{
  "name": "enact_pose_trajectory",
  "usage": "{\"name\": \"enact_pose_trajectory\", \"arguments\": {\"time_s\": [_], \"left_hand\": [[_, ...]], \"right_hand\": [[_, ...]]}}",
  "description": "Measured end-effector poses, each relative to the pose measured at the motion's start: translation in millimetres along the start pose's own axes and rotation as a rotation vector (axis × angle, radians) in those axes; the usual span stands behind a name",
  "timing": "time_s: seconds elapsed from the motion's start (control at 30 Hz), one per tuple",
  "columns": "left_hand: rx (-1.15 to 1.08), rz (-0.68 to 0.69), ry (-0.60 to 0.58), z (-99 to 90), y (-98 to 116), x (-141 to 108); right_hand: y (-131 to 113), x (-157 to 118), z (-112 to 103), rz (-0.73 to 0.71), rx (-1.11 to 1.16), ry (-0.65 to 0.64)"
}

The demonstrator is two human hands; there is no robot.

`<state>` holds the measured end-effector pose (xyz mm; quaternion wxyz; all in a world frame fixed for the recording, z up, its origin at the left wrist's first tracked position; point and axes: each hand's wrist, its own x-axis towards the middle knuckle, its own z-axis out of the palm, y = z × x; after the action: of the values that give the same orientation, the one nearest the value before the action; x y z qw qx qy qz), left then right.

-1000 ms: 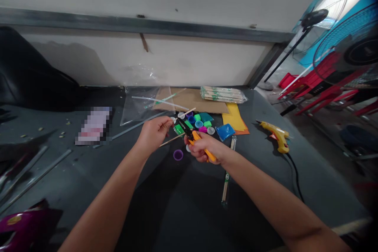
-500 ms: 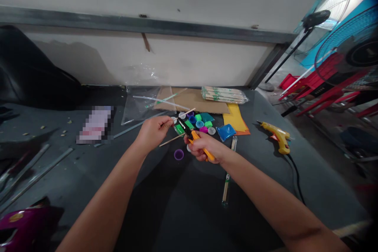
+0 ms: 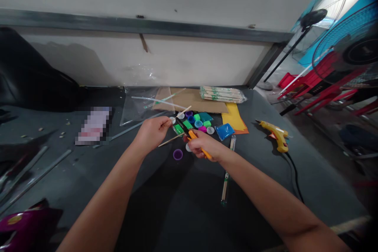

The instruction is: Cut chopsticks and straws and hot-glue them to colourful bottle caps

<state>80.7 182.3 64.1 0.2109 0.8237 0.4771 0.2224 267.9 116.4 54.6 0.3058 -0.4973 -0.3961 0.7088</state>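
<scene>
My left hand (image 3: 153, 132) is closed, pinching a thin wooden stick (image 3: 185, 111) that slants up to the right. My right hand (image 3: 205, 145) grips a cutter with orange handles (image 3: 191, 134) and a dark head, which meets the stick near my left fingertips. Another thin stick (image 3: 170, 140) lies below, its right end near my right fingers. Behind the hands sit small colourful pots and lids, among them a blue cup (image 3: 199, 124). A purple lid (image 3: 177, 154) lies in front of them.
A yellow glue gun (image 3: 277, 136) with a black cord is on the right. Wrapped sticks (image 3: 223, 94) rest on cardboard (image 3: 195, 104) at the back, near yellow sheets (image 3: 233, 116) and a blue packet (image 3: 225, 131). Clear plastic, a blurred-out item (image 3: 93, 126) and glue sticks are at left.
The orange handles look closer together in my right hand. The whole view has shifted slightly; my left hand keeps its pinch on the stick.
</scene>
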Motion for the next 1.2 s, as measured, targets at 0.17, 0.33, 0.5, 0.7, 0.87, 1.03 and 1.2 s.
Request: {"name": "enact_pose_trajectory", "arguments": {"time_s": [0.17, 0.33, 0.5, 0.7, 0.87, 1.03, 1.2], "left_hand": [[0.032, 0.015, 0.004, -1.1, 0, 0], [0.048, 0.034, 0.016, -0.1, 0, 0], [0.024, 0.032, 0.017, 1.3, 0, 0], [0.056, 0.027, -0.011, 0.0, 0, 1], [0.148, 0.038, -0.025, 1.2, 1, 0], [0.297, 0.036, -0.036, 0.6, 4, -2], [0.412, 0.033, -0.048, -0.3, 6, -3]], "right_hand": [[0, 1, -2, -0.008, -0.056, 0.018], [-1, 0, -2, 0.024, 0.000, -0.014], [-1, 0, -2, 0.010, -0.007, -0.024], [0, 0, -4, 0.023, -0.093, -0.007], [-1, 0, -7, -0.074, -0.438, 0.098], [1, 2, -7, -0.206, -0.758, 0.202], [11, 7, -5, -0.211, -0.830, 0.235]]}}
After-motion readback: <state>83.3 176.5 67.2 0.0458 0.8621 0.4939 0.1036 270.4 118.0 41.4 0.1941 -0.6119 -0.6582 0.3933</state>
